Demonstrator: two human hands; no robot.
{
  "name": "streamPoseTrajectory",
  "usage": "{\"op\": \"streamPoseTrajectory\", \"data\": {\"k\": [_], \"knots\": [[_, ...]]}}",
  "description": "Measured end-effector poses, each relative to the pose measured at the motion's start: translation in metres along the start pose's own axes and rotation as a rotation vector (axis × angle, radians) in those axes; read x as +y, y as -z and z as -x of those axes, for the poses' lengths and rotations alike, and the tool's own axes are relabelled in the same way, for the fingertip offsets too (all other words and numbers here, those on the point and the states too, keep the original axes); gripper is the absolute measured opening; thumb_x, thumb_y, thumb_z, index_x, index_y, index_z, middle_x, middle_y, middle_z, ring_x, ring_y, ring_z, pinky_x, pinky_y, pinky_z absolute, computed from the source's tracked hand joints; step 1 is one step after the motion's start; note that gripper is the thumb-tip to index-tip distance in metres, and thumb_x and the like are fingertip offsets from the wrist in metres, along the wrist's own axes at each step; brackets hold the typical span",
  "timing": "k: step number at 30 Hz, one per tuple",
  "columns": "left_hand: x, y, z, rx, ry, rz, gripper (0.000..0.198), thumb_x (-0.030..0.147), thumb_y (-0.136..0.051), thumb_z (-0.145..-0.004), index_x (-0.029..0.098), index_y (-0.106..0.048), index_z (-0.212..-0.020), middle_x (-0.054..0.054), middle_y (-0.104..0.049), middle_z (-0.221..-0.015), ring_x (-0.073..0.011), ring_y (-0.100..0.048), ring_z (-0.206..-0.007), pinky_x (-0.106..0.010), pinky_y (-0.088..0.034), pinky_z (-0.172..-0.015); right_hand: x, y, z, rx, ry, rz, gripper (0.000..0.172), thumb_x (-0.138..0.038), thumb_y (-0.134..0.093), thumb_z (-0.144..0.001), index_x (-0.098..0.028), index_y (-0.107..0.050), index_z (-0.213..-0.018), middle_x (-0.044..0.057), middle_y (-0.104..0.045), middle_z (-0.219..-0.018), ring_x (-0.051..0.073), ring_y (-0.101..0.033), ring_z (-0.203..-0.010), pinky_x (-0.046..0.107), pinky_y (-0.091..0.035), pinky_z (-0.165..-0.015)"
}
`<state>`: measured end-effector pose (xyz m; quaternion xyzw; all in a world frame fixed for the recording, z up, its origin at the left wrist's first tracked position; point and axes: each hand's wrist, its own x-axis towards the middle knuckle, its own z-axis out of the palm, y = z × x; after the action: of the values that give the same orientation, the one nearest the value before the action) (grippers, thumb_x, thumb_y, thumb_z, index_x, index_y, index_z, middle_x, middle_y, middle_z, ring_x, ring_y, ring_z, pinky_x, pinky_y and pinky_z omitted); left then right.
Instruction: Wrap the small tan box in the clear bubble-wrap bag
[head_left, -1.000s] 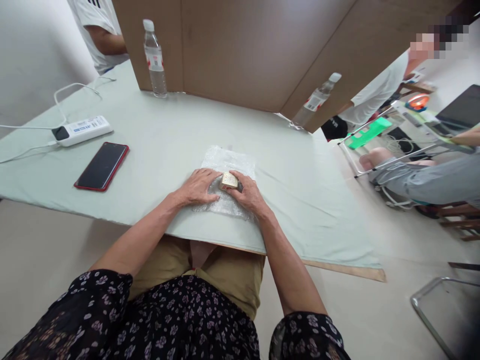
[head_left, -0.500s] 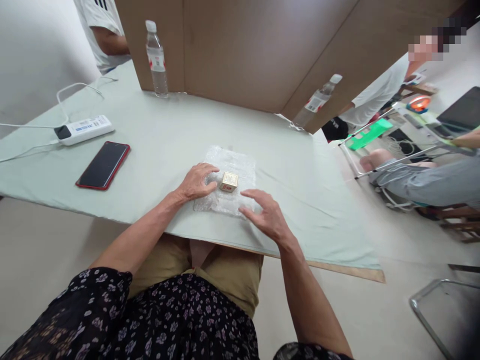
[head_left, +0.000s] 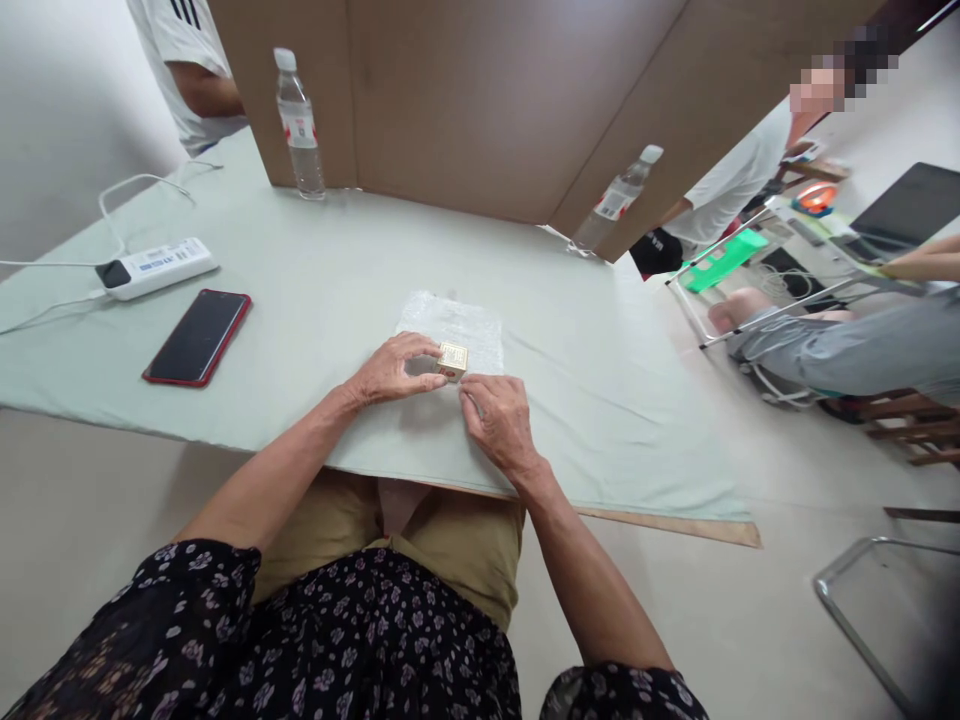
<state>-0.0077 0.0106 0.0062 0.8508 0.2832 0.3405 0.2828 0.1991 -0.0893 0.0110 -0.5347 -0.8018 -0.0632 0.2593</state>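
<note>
A small gold box (head_left: 452, 360) stands on a sheet of clear bubble wrap (head_left: 457, 322) near the front edge of the pale green table (head_left: 337, 270). My left hand (head_left: 390, 368) curls around the box's left side, fingertips touching it. My right hand (head_left: 499, 420) lies just below and right of the box, fingers bent down onto the near edge of the bubble wrap; whether it pinches the wrap is not clear.
A red-cased phone (head_left: 196, 337) and a white power strip (head_left: 154, 268) lie at the left. Two water bottles (head_left: 298, 125) (head_left: 611, 203) stand by a brown partition (head_left: 480, 100). Other people sit at the back left (head_left: 187, 60) and right (head_left: 840, 345).
My right hand left the box, swung out to the right, then came back onto the near edge of the wrap. My left hand closed in on the box.
</note>
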Motion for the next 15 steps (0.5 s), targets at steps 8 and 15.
{"op": "streamPoseTrajectory", "data": {"k": [8,15], "knots": [[-0.002,-0.004,0.001,0.013,0.055,-0.01,0.026,0.036,-0.076,-0.076,0.022,-0.071,-0.098,-0.011,-0.067,-0.127,-0.0258,-0.062,-0.12,-0.045,-0.048,-0.107,0.009,0.002,-0.015,0.017,-0.102,0.017,0.015,-0.022,-0.05,-0.096,-0.023,-0.063,-0.088,0.005,-0.075,-0.093,0.024,-0.062,-0.087,0.04,-0.038,-0.086],[0.002,-0.007,0.001,0.108,0.138,0.031,0.008,0.026,-0.064,-0.081,0.02,-0.068,-0.084,-0.009,-0.071,-0.117,-0.0224,-0.067,-0.109,-0.035,-0.055,-0.09,0.013,0.001,-0.03,0.021,-0.121,-0.014,0.014,-0.025,-0.051,-0.096,-0.023,-0.063,-0.089,0.006,-0.075,-0.097,0.025,-0.063,-0.089,0.04,-0.037,-0.086]]}}
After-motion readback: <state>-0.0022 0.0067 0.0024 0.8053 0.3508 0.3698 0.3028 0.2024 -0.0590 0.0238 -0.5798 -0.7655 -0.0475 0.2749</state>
